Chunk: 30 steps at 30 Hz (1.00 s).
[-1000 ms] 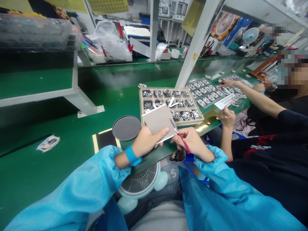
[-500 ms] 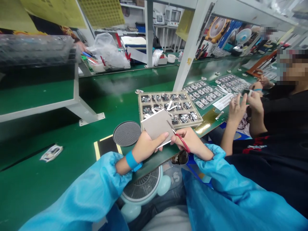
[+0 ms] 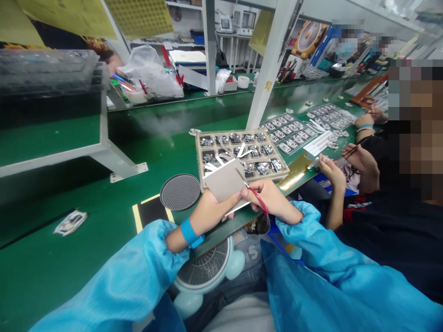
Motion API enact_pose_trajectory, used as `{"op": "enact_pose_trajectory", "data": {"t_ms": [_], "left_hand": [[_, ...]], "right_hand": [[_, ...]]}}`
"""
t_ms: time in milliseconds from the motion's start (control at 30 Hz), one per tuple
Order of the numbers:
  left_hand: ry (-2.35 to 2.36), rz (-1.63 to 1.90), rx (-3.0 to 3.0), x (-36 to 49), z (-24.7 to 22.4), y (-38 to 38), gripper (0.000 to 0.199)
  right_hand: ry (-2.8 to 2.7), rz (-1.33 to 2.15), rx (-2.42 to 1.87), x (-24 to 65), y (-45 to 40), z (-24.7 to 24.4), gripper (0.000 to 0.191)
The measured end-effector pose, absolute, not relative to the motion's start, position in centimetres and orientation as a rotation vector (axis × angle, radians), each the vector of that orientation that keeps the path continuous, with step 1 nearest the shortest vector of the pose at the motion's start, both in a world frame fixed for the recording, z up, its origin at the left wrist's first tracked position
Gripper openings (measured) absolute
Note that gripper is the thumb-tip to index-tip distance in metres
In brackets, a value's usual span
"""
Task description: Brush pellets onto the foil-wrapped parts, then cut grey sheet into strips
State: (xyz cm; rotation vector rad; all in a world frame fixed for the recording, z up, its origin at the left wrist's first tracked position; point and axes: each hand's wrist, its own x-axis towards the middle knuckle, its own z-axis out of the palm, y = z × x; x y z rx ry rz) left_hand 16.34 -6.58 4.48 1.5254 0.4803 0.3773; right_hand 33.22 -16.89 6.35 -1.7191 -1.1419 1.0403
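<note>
My left hand grips a flat grey sheet with white edges, its thumb lying across the near part. In my right hand is a pair of red-handled scissors, the blades pointing up and left over the sheet's right side. My right fingertips meet the sheet's near right corner, close to my left thumb. Just beyond the sheet stands a compartment tray with small metal and black parts in its cells. Several white strips lie loose on top of it.
A round black perforated disc lies left of the tray, beside a yellow-edged black pad. A small white part rests at far left. A slanted white post rises behind the tray. To the right, a co-worker's hands work near trays of parts.
The view has shifted slightly. My hands keep the same hold on the sheet and scissors. At right, the co-worker's hands have lowered and moved apart.
</note>
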Motion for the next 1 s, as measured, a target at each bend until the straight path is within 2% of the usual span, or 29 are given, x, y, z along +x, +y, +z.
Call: {"op": "enact_pose_trajectory", "data": {"t_ms": [633, 1000], "left_hand": [[0.489, 0.291, 1.453, 16.4, 3.9, -7.5, 0.034], [0.409, 0.350, 1.502, 18.8, 6.1, -6.3, 0.027]], "right_hand": [[-1.186, 0.961, -1.688, 33.6, -15.8, 6.5, 0.063], [-1.098, 0.881, -1.738, 35.9, -14.2, 7.6, 0.066]]}}
